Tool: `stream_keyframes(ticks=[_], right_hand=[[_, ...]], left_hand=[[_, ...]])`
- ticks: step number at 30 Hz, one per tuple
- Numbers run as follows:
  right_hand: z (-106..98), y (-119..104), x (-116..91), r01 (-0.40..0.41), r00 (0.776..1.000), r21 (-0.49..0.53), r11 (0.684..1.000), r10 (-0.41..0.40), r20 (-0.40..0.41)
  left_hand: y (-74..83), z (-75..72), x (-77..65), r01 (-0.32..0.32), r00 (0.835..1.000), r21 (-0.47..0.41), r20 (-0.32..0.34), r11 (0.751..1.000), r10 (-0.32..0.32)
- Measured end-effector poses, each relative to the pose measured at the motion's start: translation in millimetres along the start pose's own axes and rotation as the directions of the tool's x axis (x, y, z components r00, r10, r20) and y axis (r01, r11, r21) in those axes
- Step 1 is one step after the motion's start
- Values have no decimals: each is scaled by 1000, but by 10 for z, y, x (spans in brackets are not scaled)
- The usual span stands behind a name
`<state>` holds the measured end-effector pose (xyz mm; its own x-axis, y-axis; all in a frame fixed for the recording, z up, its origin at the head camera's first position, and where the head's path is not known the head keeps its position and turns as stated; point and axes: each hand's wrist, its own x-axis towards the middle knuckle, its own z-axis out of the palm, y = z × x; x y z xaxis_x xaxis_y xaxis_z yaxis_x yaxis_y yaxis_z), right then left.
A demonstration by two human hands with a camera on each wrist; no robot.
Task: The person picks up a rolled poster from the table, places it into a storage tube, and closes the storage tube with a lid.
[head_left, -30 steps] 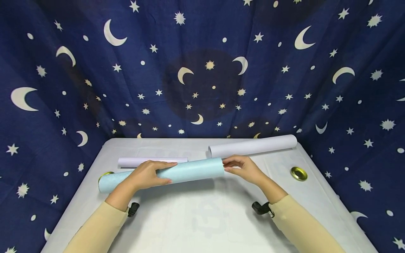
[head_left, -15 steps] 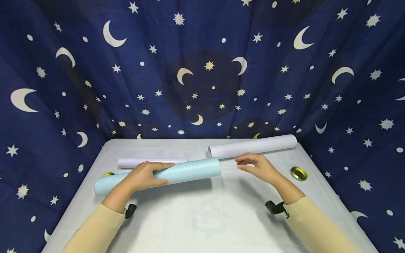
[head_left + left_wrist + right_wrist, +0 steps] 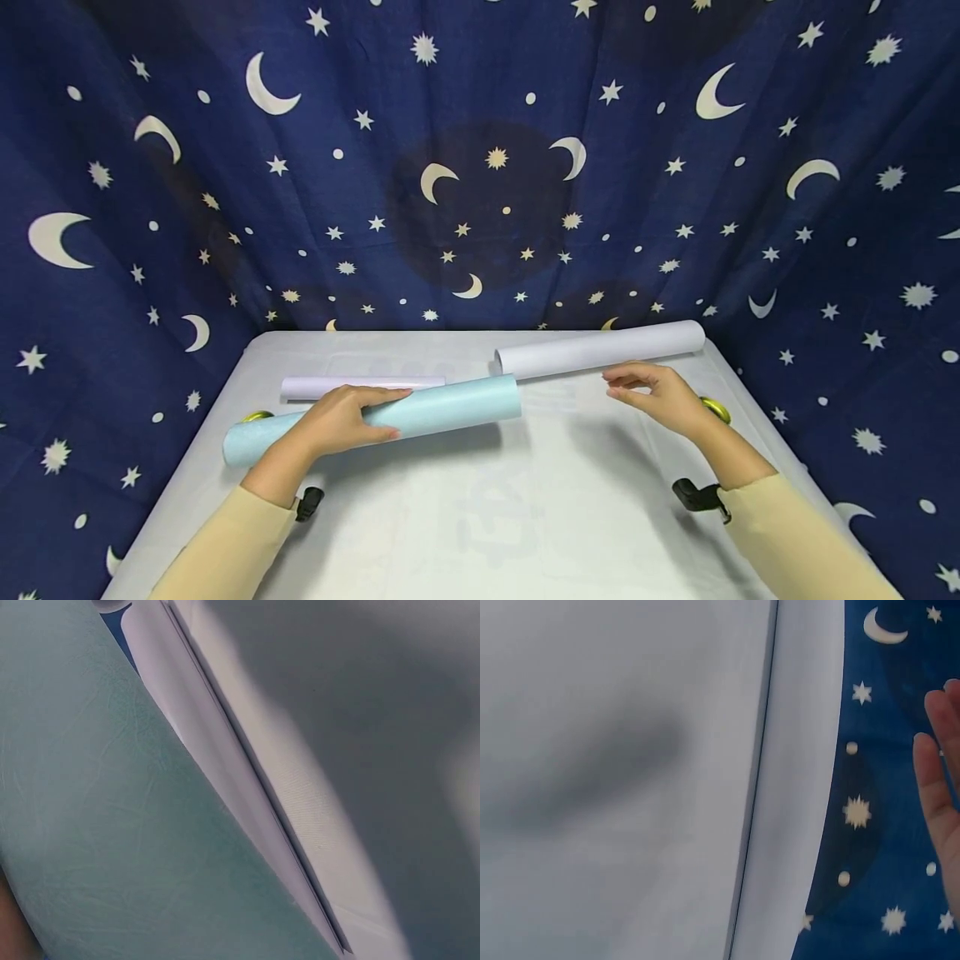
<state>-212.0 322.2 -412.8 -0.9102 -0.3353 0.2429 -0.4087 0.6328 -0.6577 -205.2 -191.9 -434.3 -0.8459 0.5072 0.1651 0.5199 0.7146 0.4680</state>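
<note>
A light blue tube (image 3: 457,404) lies slantwise across the left half of the table, tilted up toward its right end. My left hand (image 3: 341,421) grips it from above near the middle, thumb on the near side and fingers over the far side. In the left wrist view the tube (image 3: 135,825) fills much of the picture. To the right, my right hand (image 3: 656,396) hovers over the table with loosely bent fingers and nothing in it. Behind that wrist a gold round lid (image 3: 717,409) is partly covered. Fingers (image 3: 934,787) show at the right wrist view's edge.
A thin white roll (image 3: 330,385) lies behind the blue tube, partly hidden by it. A larger white paper roll (image 3: 600,348) rests at the back right. Another gold lid (image 3: 258,415) peeks out behind the tube's left end. A starry blue curtain (image 3: 495,100) encloses the white table (image 3: 585,533).
My right hand has left the tube's right end and moved right, now overlapping the right gold lid. The tube shifted slightly left with my left hand, then stayed still.
</note>
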Motion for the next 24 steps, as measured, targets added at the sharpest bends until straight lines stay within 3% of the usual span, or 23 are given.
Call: stream_keyframes(ticks=[12,24], right_hand=[[-294,281,-169,-19,996,-106,994,9,-85],[-414,603,-353,-127,986,-203,971,100,-137]], left_hand=[[-19,15,5,2,1000,-3,-4,1000,-2],[-47,35,-15,31,1000,-1,2,1000,-31]])
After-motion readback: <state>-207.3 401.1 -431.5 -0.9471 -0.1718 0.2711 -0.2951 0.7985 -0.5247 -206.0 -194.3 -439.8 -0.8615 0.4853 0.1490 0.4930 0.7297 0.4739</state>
